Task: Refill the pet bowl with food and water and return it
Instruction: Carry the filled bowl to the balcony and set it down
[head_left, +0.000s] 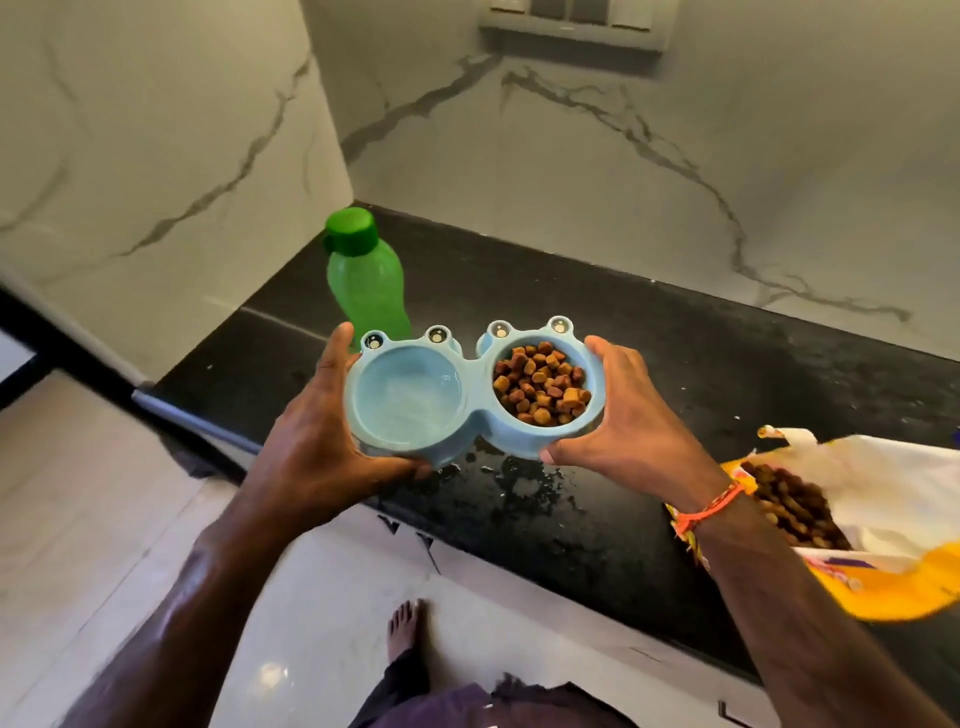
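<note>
Standing barefoot on glossy pale floor tiles, the person holds one pale blue plastic pet bowl above the near edge of the black speckled counter. The left hand curls round the bowl's left end, the right hand round its right end, an orange thread tied at that wrist. The bowl has two round wells and four bulging frog eyes: the left well holds water, the right brown kibble. Right of the bowl lies one open yellow-and-white food bag. Behind the bowl stands one capped translucent green bottle, before veined marble walls.
</note>
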